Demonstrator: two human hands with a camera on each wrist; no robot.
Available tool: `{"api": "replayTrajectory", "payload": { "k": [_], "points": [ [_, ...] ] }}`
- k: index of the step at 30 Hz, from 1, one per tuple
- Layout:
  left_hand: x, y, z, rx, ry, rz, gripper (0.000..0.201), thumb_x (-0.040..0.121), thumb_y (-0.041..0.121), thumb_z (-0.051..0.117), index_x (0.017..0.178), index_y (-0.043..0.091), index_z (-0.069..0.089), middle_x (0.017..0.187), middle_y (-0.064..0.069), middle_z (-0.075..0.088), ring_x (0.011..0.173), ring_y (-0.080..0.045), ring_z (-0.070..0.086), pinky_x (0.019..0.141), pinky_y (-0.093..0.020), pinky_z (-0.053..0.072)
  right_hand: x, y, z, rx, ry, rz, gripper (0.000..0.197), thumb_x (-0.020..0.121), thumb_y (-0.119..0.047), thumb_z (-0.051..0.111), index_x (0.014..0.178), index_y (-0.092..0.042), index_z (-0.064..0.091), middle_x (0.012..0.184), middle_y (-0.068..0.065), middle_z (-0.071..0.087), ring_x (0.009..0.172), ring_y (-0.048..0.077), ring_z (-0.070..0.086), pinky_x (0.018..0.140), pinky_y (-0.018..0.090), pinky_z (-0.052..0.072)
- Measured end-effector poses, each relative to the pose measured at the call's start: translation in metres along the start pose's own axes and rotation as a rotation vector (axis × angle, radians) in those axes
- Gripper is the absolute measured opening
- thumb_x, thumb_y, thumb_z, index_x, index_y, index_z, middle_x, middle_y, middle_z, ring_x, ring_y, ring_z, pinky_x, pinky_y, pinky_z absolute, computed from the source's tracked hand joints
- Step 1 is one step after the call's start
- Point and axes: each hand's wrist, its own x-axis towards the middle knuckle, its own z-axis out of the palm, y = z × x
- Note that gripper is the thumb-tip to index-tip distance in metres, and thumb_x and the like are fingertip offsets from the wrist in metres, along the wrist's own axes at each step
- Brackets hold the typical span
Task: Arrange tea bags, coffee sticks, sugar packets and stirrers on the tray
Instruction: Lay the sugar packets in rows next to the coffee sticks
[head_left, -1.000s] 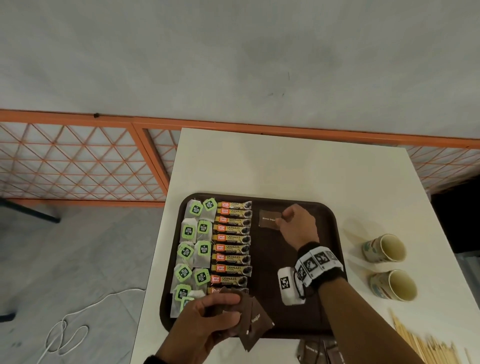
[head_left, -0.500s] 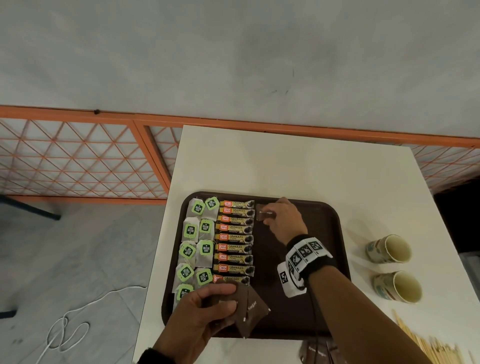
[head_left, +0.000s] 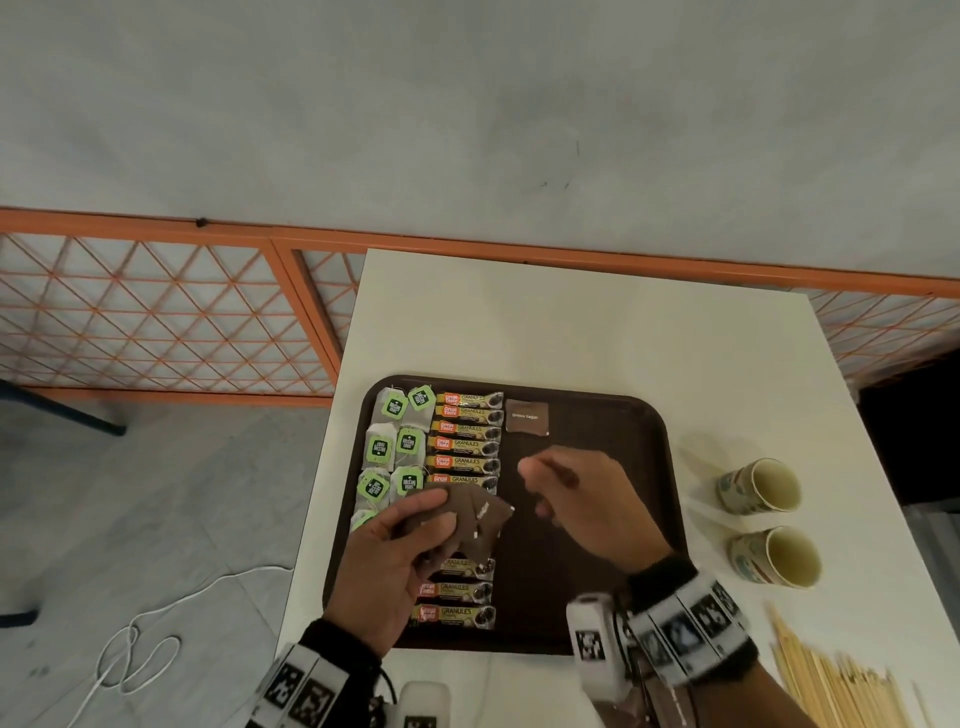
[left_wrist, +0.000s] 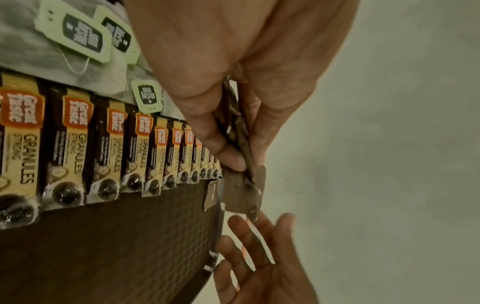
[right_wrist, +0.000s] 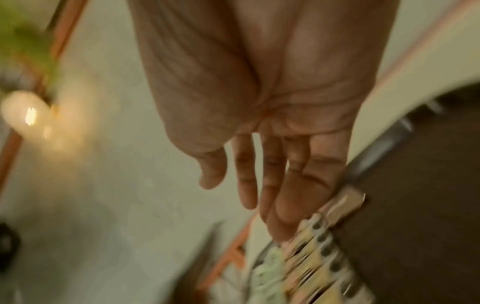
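Note:
A dark brown tray (head_left: 644, 421) lies on the white table. Green-tagged tea bags (head_left: 395, 441) fill its left side, and a column of coffee sticks (head_left: 467, 444) (left_wrist: 78, 148) lies beside them. One brown sugar packet (head_left: 528, 417) lies flat near the tray's far edge, right of the sticks. My left hand (head_left: 415, 525) (left_wrist: 233, 160) grips a fanned bunch of brown sugar packets (head_left: 480, 519) (left_wrist: 244, 191) over the sticks. My right hand (head_left: 540, 483) (right_wrist: 246, 185) hovers empty just right of the bunch, fingers relaxed and straight.
Two paper cups (head_left: 761, 486) (head_left: 776, 556) stand on the table right of the tray. A heap of wooden stirrers (head_left: 841, 686) lies at the near right corner. An orange lattice railing (head_left: 156, 317) runs behind the table, and a white cable (head_left: 135, 644) lies on the floor at left.
My right hand let go of the sugar packet at the tray's far edge and drew back toward the bunch. My left hand lifted the bunch forward over the coffee sticks.

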Motion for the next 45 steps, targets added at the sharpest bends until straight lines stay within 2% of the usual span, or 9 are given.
{"api": "replayTrajectory", "payload": {
  "k": [3, 7, 12, 16, 20, 26, 35, 41, 45],
  "points": [
    [-0.001, -0.006, 0.008, 0.051, 0.014, 0.032, 0.030, 0.068, -0.004, 0.070, 0.097, 0.004, 0.072, 0.116, -0.016, 0.069, 0.099, -0.031, 0.068, 0.065, -0.029, 0.059, -0.035, -0.016, 0.011, 0.331, -0.116, 0.041, 0.014, 0.095, -0.036, 0.057, 0.099, -0.026, 0.066, 0.085, -0.003, 0.072, 0.071, 0.014, 0.071, 0.059, 0.020, 0.055],
    [-0.007, -0.014, 0.016, 0.078, -0.002, 0.035, 0.032, 0.065, -0.003, 0.071, 0.096, 0.004, 0.071, 0.111, -0.016, 0.071, 0.095, -0.030, 0.069, 0.066, -0.030, 0.060, -0.054, -0.010, 0.025, 0.438, -0.018, 0.068, 0.006, 0.094, -0.020, 0.063, 0.094, -0.016, 0.068, 0.075, 0.008, 0.072, 0.064, 0.017, 0.069, 0.061, 0.028, 0.057],
    [-0.008, -0.012, 0.012, 0.029, -0.004, 0.025, 0.026, 0.076, -0.012, 0.065, 0.097, 0.001, 0.072, 0.108, -0.015, 0.072, 0.089, -0.027, 0.071, 0.062, -0.027, 0.060, -0.065, 0.000, 0.011, 0.707, 0.037, 0.166, 0.015, 0.093, -0.018, 0.062, 0.099, -0.007, 0.069, 0.085, 0.013, 0.073, 0.069, 0.019, 0.065, 0.065, 0.026, 0.055],
    [-0.009, -0.013, 0.016, 0.231, -0.052, 0.059, 0.019, 0.087, 0.001, 0.063, 0.102, 0.005, 0.074, 0.109, -0.014, 0.073, 0.096, -0.025, 0.072, 0.076, -0.031, 0.059, -0.068, -0.004, 0.006, 0.896, 0.020, 0.193, 0.026, 0.088, -0.020, 0.064, 0.104, 0.001, 0.067, 0.092, 0.017, 0.074, 0.073, 0.020, 0.067, 0.066, 0.024, 0.057],
    [-0.013, -0.014, 0.033, 0.407, -0.134, 0.072, 0.029, 0.082, 0.027, 0.067, 0.098, 0.003, 0.074, 0.098, -0.015, 0.075, 0.095, -0.027, 0.072, 0.086, -0.041, 0.058, -0.062, -0.008, 0.014, 0.905, 0.031, 0.223, 0.020, 0.091, -0.015, 0.064, 0.103, 0.001, 0.066, 0.091, 0.020, 0.073, 0.072, 0.023, 0.069, 0.064, 0.025, 0.057],
    [-0.011, -0.010, 0.034, 0.512, -0.106, 0.130, 0.020, 0.087, 0.020, 0.067, 0.094, 0.003, 0.075, 0.095, -0.018, 0.074, 0.093, -0.034, 0.071, 0.089, -0.050, 0.057, -0.062, -0.010, 0.016, 0.852, 0.030, 0.199, 0.021, 0.093, -0.019, 0.061, 0.099, -0.001, 0.068, 0.082, 0.016, 0.072, 0.067, 0.020, 0.066, 0.061, 0.026, 0.056],
    [-0.011, -0.009, 0.040, 0.629, -0.078, 0.255, 0.012, 0.087, 0.018, 0.070, 0.086, 0.009, 0.077, 0.083, -0.007, 0.076, 0.080, -0.020, 0.074, 0.066, -0.025, 0.059, -0.064, -0.007, 0.012, 0.672, 0.051, 0.169, 0.008, 0.090, -0.018, 0.065, 0.093, -0.012, 0.070, 0.078, 0.011, 0.072, 0.065, 0.017, 0.067, 0.060, 0.024, 0.056],
    [-0.008, -0.011, 0.046, 0.775, -0.205, 0.223, 0.014, 0.089, 0.023, 0.068, 0.091, 0.011, 0.076, 0.079, 0.000, 0.075, 0.074, -0.008, 0.072, 0.063, -0.016, 0.055, -0.061, -0.002, 0.012, 0.514, 0.151, 0.066, 0.005, 0.092, -0.016, 0.064, 0.091, -0.014, 0.068, 0.073, 0.006, 0.073, 0.060, 0.018, 0.069, 0.055, 0.023, 0.057],
    [-0.002, -0.012, 0.044, 0.543, -0.230, 0.023, 0.026, 0.095, 0.019, 0.057, 0.097, -0.001, 0.074, 0.094, -0.018, 0.074, 0.090, -0.027, 0.073, 0.082, -0.041, 0.060, -0.059, 0.004, 0.007, 0.658, 0.126, 0.146, 0.009, 0.093, -0.014, 0.061, 0.094, -0.008, 0.068, 0.078, 0.008, 0.073, 0.061, 0.018, 0.066, 0.057, 0.023, 0.055]
  ]
}}
